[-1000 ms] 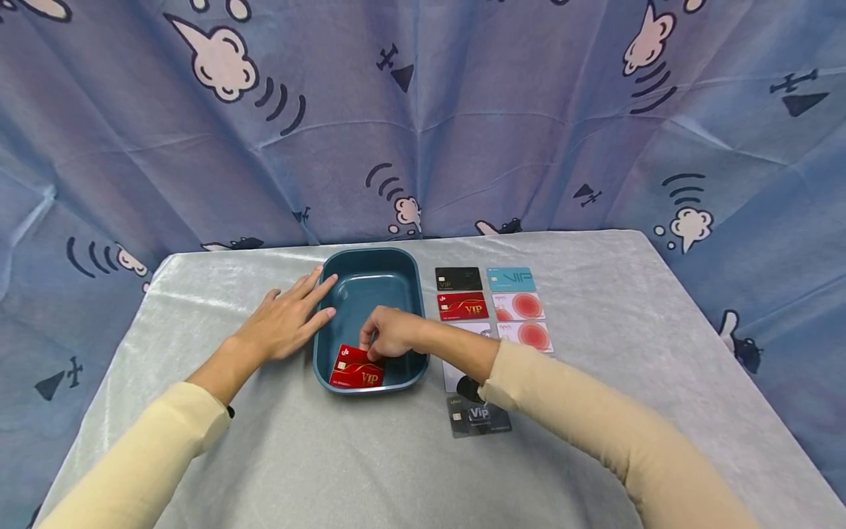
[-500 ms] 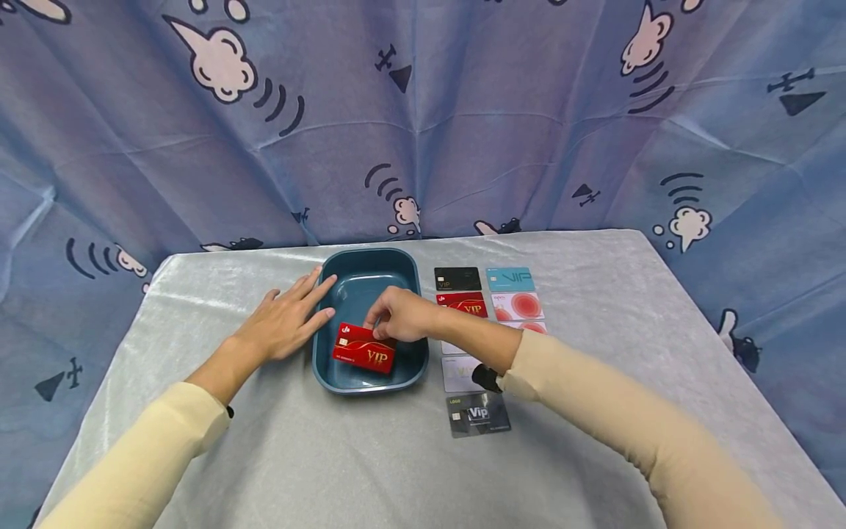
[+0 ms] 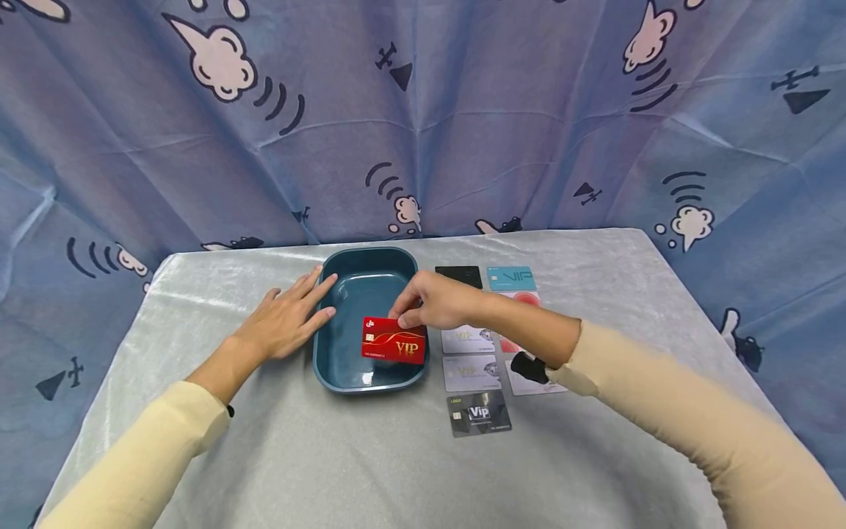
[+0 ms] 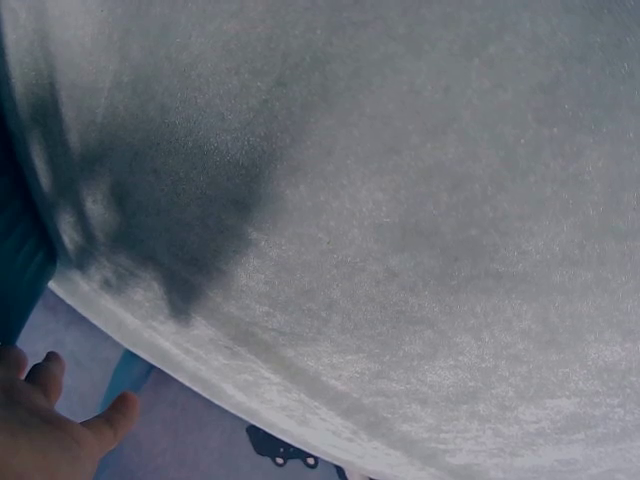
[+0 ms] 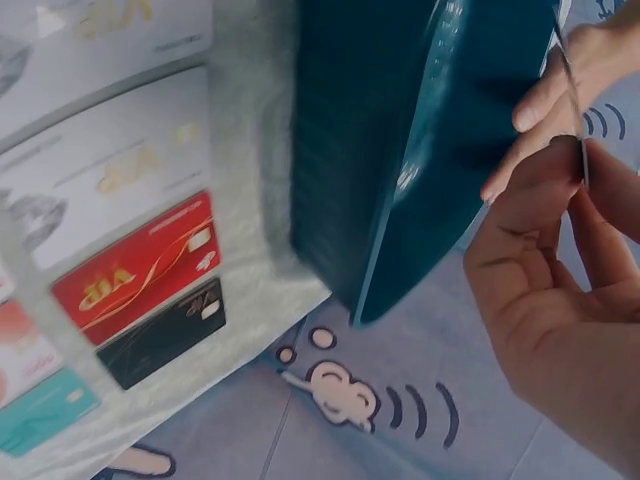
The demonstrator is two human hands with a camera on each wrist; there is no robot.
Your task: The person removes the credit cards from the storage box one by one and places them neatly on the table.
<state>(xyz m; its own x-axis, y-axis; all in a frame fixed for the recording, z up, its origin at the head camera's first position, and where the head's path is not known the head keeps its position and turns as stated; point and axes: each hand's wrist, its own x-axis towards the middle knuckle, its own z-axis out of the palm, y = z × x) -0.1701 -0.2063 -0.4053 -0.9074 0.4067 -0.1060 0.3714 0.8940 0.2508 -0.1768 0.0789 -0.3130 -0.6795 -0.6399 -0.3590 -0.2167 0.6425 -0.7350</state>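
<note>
My right hand [image 3: 436, 300] pinches a red VIP card [image 3: 390, 344] by its upper edge, thumb against fingers. The card hangs over the right side of a dark teal plastic bin [image 3: 353, 308], its printed face toward the head camera. Edge-on, the same card [image 5: 585, 165] shows between thumb and fingers in the right wrist view. At the bin's left rim my left hand [image 3: 287, 316] rests with fingers spread and fairly straight. The left wrist view catches only part of that hand [image 4: 50, 420] beside the bin wall [image 4: 18, 260].
Right of the bin, cards lie in two columns: black [image 3: 459, 275], teal [image 3: 511, 278], white VIP ones [image 3: 471, 373], a dark grey Vip one [image 3: 479, 414]. My right arm covers some. Another red VIP card [image 5: 140, 270] lies among them. A patterned curtain [image 3: 423, 117] hangs behind the table.
The right hand has lifted the red card from the bin's lower left and carried it right and up, toward the right rim. The left hand has stayed put.
</note>
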